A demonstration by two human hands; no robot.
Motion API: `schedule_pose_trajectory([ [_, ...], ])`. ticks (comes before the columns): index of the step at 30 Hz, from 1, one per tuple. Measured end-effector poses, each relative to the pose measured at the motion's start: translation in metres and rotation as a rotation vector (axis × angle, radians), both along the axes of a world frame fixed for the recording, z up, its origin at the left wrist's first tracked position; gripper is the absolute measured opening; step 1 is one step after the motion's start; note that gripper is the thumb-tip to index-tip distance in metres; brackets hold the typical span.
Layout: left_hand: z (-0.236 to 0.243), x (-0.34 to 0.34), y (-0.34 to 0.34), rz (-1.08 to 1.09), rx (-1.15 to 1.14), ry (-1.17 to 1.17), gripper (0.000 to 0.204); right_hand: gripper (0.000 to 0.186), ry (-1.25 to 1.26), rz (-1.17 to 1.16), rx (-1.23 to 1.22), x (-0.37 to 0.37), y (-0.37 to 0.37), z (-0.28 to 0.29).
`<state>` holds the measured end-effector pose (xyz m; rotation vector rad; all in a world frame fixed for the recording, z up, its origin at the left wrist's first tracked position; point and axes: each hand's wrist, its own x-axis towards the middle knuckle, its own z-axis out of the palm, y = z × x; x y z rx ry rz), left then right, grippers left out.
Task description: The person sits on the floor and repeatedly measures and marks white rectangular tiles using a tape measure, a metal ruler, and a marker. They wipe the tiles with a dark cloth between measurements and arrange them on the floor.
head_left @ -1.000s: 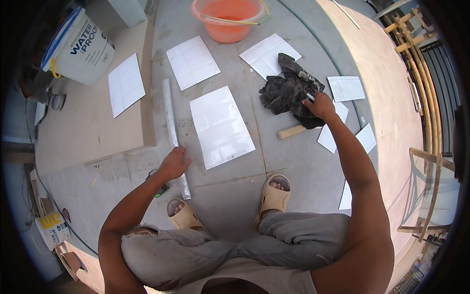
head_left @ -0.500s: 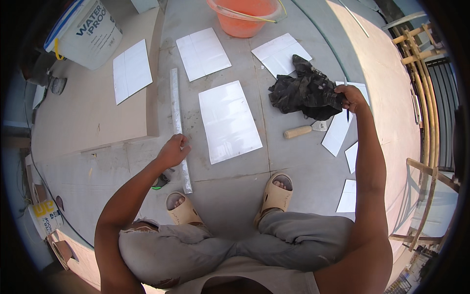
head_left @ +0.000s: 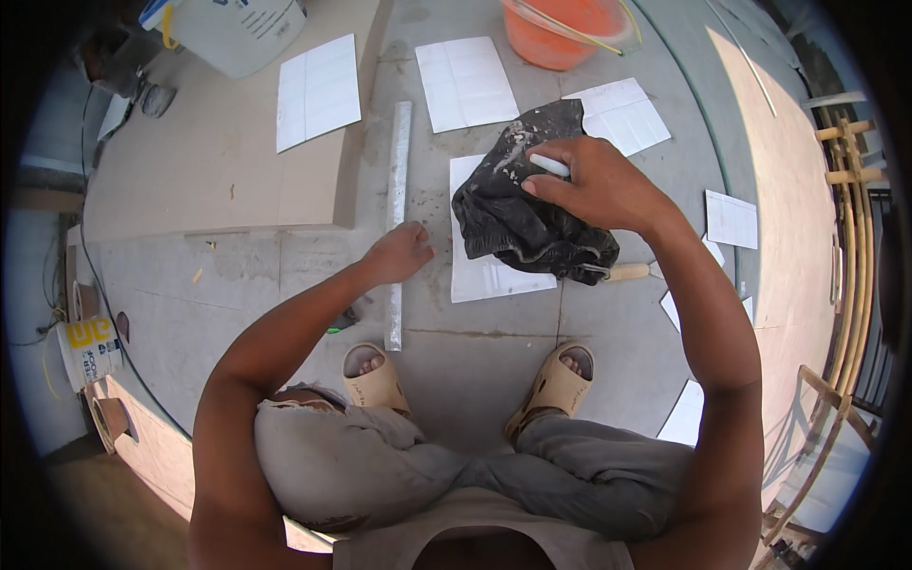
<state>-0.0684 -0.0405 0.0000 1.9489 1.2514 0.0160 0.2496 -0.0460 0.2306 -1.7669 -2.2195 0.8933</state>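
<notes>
My right hand (head_left: pixel 589 190) grips a slender pale pen-like tool (head_left: pixel 549 164) and a crumpled, white-stained black cloth (head_left: pixel 527 228) over the central white tile (head_left: pixel 503 285), covering much of it. A wooden-handled scraper (head_left: pixel 627 273) shows right of the cloth. My left hand (head_left: pixel 399 255) is open, fingers loosely bent, beside a long silvery straight bar (head_left: pixel 394 318) on the grey floor (head_left: pixel 475 370). A small dark-and-green tool (head_left: pixel 339 323) lies partly behind my left forearm.
More white tiles (head_left: pixel 465 81) lie around. An orange bucket (head_left: pixel 551 38) is at the back, a white bucket (head_left: pixel 228 38) on a beige raised slab (head_left: pixel 218 190). A hose (head_left: pixel 722 161), pale board (head_left: pixel 788 247) and wooden frame (head_left: pixel 826 380) line the right; a cable (head_left: pixel 90 256) runs left.
My right hand has swung left, carrying the black cloth from the right side over the central tile. My left hand has moved slightly right, and the view has shifted.
</notes>
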Motion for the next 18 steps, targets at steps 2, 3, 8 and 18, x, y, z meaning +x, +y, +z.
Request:
schedule_pose_trajectory([
  [2, 0.007, 0.005, 0.003, 0.005, -0.086, 0.002, 0.044, 0.054, -0.146, -0.029, 0.085, 0.003, -0.003, -0.038],
  [3, 0.008, 0.006, 0.003, 0.014, -0.128, 0.006, 0.044, 0.055, -0.215, -0.038, 0.129, 0.000, -0.005, -0.050],
  [8, 0.009, 0.010, -0.004, 0.106, -0.552, -0.089, 0.040, 0.088, -0.340, 0.125, -0.032, -0.048, -0.015, -0.083],
  [18, -0.010, 0.027, -0.035, 0.168, -0.875, -0.205, 0.044, 0.067, -0.421, 0.247, -0.017, -0.084, -0.007, -0.171],
])
